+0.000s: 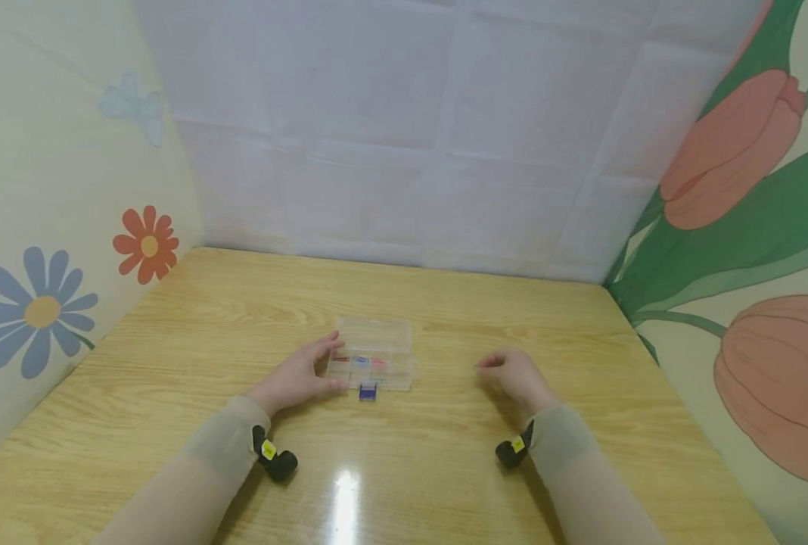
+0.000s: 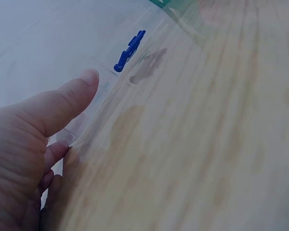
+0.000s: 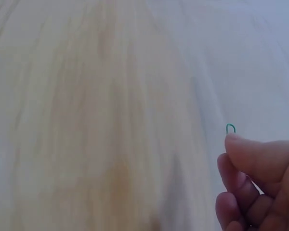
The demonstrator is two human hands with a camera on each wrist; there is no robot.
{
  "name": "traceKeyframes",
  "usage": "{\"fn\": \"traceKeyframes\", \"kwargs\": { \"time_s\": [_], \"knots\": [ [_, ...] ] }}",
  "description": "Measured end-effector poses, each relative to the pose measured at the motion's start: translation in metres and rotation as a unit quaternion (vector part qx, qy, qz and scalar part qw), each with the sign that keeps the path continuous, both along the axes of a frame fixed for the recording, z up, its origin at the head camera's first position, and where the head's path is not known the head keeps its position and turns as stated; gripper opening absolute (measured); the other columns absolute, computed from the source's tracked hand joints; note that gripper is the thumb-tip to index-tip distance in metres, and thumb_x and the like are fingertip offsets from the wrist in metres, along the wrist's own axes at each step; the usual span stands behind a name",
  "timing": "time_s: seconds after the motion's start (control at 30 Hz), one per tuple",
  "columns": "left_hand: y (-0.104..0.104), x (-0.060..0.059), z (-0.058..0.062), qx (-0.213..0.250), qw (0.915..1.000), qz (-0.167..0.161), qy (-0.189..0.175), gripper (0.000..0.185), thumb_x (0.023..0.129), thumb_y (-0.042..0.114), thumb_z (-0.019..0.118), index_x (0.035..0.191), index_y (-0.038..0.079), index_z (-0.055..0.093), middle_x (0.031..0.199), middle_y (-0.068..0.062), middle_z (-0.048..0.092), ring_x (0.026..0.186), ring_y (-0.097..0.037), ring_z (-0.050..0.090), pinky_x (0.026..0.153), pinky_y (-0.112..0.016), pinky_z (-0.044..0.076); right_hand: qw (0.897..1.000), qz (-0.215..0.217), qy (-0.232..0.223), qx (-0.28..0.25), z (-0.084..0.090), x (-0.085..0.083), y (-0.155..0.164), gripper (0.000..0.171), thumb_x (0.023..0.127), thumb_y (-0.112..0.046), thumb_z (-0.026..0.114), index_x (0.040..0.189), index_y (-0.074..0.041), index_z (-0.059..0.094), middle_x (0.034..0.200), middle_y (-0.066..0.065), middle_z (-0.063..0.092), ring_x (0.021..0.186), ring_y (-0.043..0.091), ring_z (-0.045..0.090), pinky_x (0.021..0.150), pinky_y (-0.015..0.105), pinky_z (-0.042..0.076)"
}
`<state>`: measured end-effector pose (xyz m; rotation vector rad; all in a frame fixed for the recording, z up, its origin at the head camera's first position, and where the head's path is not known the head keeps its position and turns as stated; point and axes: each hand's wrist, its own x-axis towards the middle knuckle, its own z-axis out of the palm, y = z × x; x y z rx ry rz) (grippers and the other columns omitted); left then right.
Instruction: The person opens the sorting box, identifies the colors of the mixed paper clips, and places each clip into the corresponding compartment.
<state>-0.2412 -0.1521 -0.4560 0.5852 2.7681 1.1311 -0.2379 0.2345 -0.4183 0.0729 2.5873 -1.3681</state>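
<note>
A clear plastic compartment box (image 1: 400, 378) lies on the table with its lid (image 1: 374, 333) raised toward the back. Small red, blue and pink pieces (image 1: 379, 364) sit in separate compartments; their exact kind is too small to tell. My left hand (image 1: 298, 378) holds the box by its left end, thumb along the front and fingers at the side and rear. A blue latch (image 2: 130, 50) juts from the box's front edge. Off to the right, above the table, my right hand (image 1: 515, 376) pinches a green paper clip (image 3: 230, 127) between thumb and fingers; only its rounded end shows.
The wood-grain table (image 1: 445, 477) extends around both hands. A pale cloth backdrop (image 1: 390, 151) rises behind it, with flower-patterned panels at left (image 1: 36, 189) and right (image 1: 690, 265). Each wrist carries a small black camera.
</note>
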Motion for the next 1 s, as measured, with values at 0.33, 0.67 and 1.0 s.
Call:
{"fn": "traceKeyframes", "kwargs": {
  "time_s": [0.33,0.67,1.0],
  "knots": [
    [0.000,0.000,0.002,0.000,1.0000,0.003,-0.002,0.088,0.077,0.052,0.075,0.147,0.012,0.039,0.160,-0.004,0.018,0.144,-0.036,0.017,0.113,-0.058,0.015,0.999,0.025,0.025,0.000,0.013,-0.007,-0.029,0.016,0.089,-0.022,0.069,0.100,-0.011,0.068,0.105,0.004,0.065,0.102,0.024,0.056,0.092,0.044,0.043],
    [0.001,0.000,0.011,0.011,0.9999,0.005,-0.004,0.086,0.079,0.050,0.075,0.147,0.012,0.039,0.160,-0.006,0.017,0.143,-0.038,0.017,0.113,-0.059,0.015,0.999,0.032,0.025,-0.032,0.042,-0.012,-0.071,0.016,0.088,-0.021,0.070,0.099,-0.010,0.069,0.106,0.004,0.064,0.105,0.024,0.054,0.094,0.045,0.041],
    [0.001,-0.002,0.024,0.031,0.9995,0.008,-0.002,0.086,0.079,0.050,0.074,0.147,0.012,0.039,0.160,-0.006,0.017,0.142,-0.039,0.019,0.112,-0.060,0.016,0.997,0.068,0.043,-0.004,0.066,-0.021,-0.109,0.014,0.087,-0.021,0.071,0.096,-0.010,0.070,0.099,0.002,0.066,0.094,0.020,0.056,0.082,0.037,0.046]
  ]
}}
